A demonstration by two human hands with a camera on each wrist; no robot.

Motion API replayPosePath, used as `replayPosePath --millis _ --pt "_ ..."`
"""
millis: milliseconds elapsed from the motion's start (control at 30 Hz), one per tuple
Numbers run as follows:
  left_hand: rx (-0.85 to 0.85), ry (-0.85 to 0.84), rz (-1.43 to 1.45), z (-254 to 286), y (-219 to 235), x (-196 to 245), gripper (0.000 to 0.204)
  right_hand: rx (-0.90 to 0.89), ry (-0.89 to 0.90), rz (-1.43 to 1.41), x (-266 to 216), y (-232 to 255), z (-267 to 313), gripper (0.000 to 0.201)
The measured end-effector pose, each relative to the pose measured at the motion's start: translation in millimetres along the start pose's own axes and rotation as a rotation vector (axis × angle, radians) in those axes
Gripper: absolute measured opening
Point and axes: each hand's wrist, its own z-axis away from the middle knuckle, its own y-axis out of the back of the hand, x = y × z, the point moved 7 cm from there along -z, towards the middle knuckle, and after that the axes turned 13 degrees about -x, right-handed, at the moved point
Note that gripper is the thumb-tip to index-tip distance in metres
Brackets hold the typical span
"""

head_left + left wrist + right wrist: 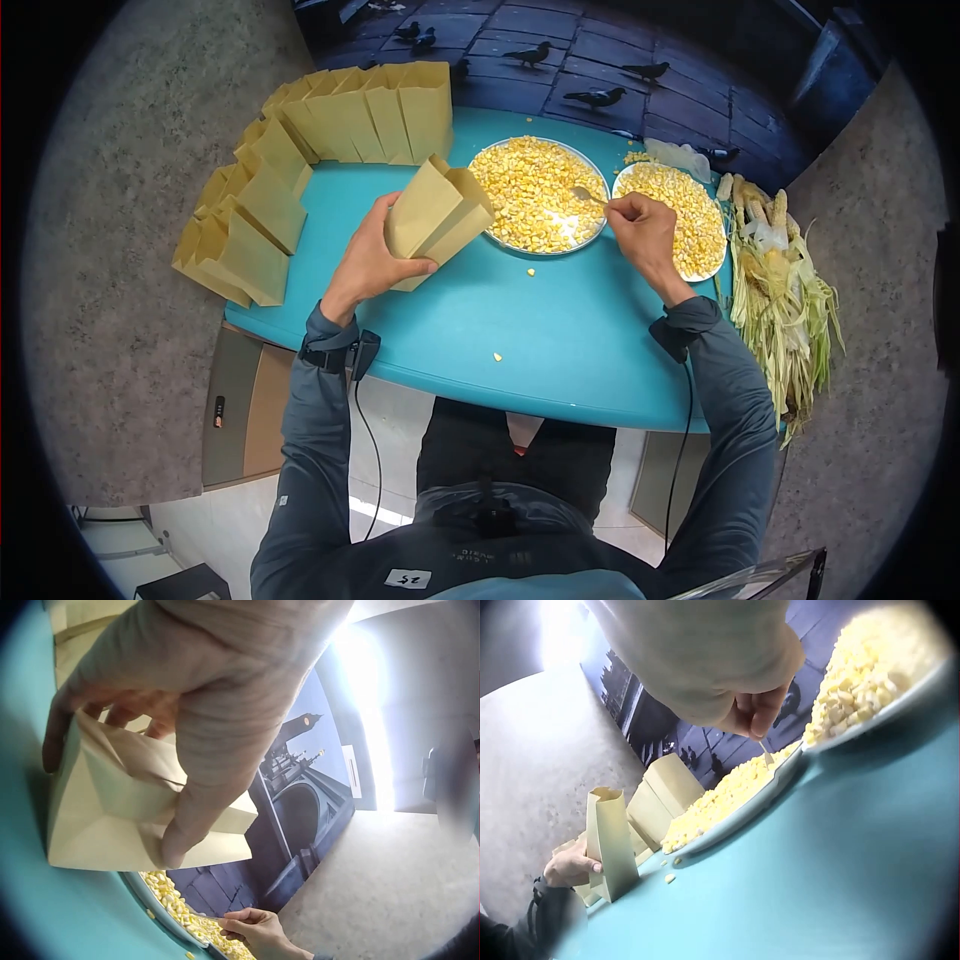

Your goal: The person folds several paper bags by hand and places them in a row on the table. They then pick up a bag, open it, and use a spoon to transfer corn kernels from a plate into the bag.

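My left hand grips a brown paper bag, thumb on the near side and fingers round the far side. The bag leans right, its open top toward the large plate. In the left wrist view the thumb presses across the folded side of the bag. My right hand pinches a small metal spoon by its handle. The spoon's bowl is at the right part of the corn kernels heaped on the large round plate. In the right wrist view the spoon points down at the kernels.
Several upright paper bags line the table's back left and left side. A smaller plate of kernels stands at right, beside corn cobs and husks. Loose kernels lie on the turquoise table. A plastic bag sits behind the smaller plate.
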Motion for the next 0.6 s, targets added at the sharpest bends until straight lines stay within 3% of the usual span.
replayPosePath --millis 100,200,300,400,600 --pt "-0.027 -0.007 -0.021 -1.5 -3.4 2.9 0.110 -0.002 -0.050 -0.106 3.9 -23.7 0.5 0.010" --pt "-0.031 -0.059 -0.044 0.2 -3.2 7.6 0.111 -0.087 -0.291 -0.463 17.7 -50.7 -1.7 0.011" --pt "-0.058 -0.022 -0.013 1.2 -0.4 9.8 0.113 -0.106 -0.418 -0.713 24.3 -61.9 -5.7 0.011" --pt "-0.066 -0.005 0.032 -0.4 4.6 6.8 0.109 -0.048 -0.475 -0.867 32.1 -57.3 -9.7 0.017" --pt "-0.097 0.090 -0.036 -26.8 5.1 2.4 0.105 -0.063 -0.441 -0.842 11.8 -20.7 -23.5 0.016"
